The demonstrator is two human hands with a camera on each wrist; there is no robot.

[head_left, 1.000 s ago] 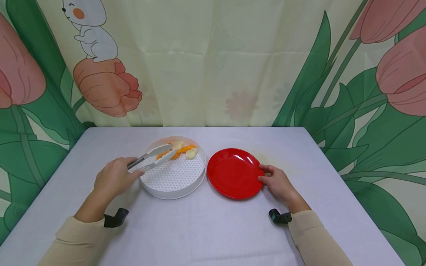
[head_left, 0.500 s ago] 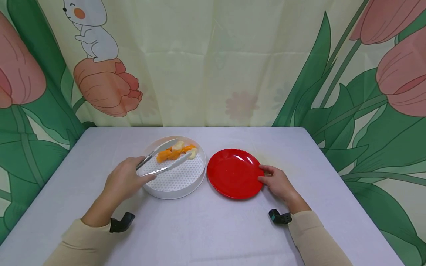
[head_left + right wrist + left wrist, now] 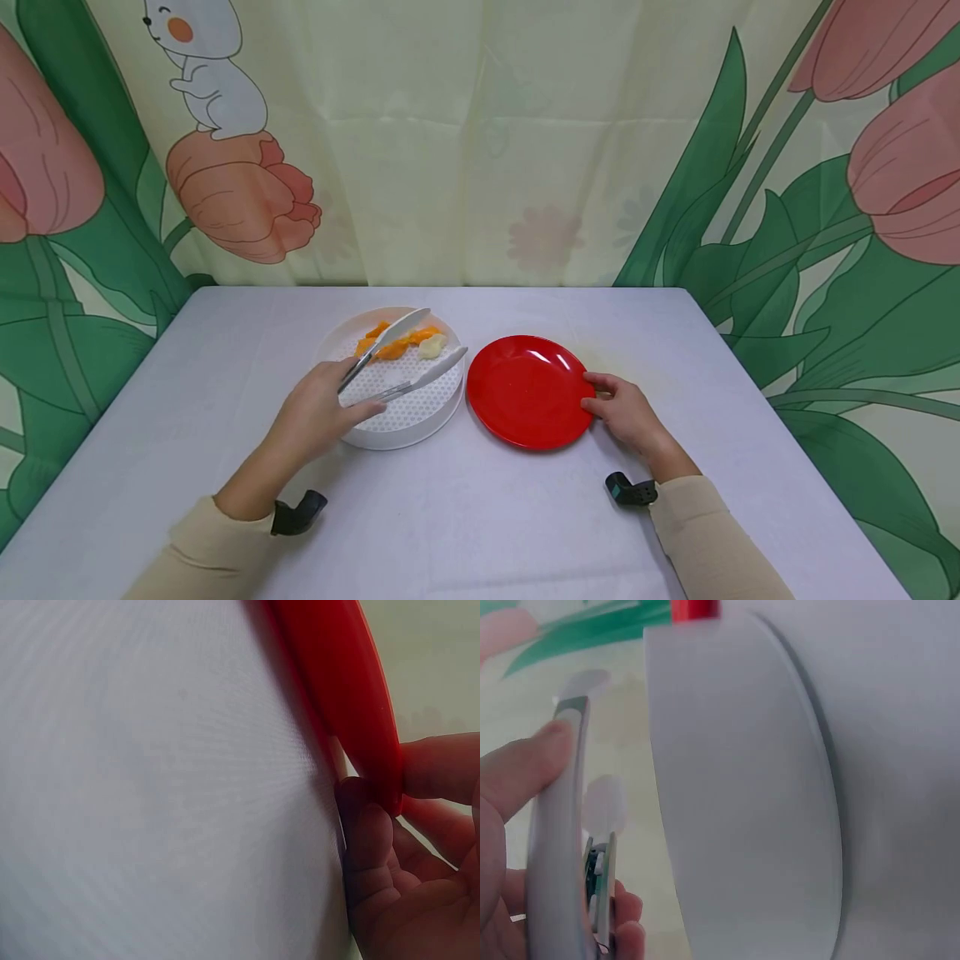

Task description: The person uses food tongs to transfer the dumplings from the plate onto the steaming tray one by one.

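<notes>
My left hand (image 3: 318,408) grips metal tongs (image 3: 444,367), their two arms spread apart over a round white perforated tray (image 3: 408,407). Thumb and fingers lie on opposite arms of the tongs in the left wrist view. Orange pieces of food (image 3: 392,350) lie at the far side of the tray, partly covered by the upper tong arm. Beside them is a pale, lumpy piece (image 3: 431,346). Nothing shows between the tong tips, which point toward the red plate (image 3: 525,396). My right hand (image 3: 626,408) pinches that plate's right rim between thumb and fingers.
A white cloth (image 3: 495,517) covers the table under tray and plate. The tray's right wall stands close beside the plate's left rim. Behind the table hangs a curtain (image 3: 465,167) printed with tulips and a white cartoon animal.
My left hand has carried the tongs rightward across the tray, and their arms have spread wider. One of two pale pieces seen earlier is now out of sight. The right hand and plate stay put.
</notes>
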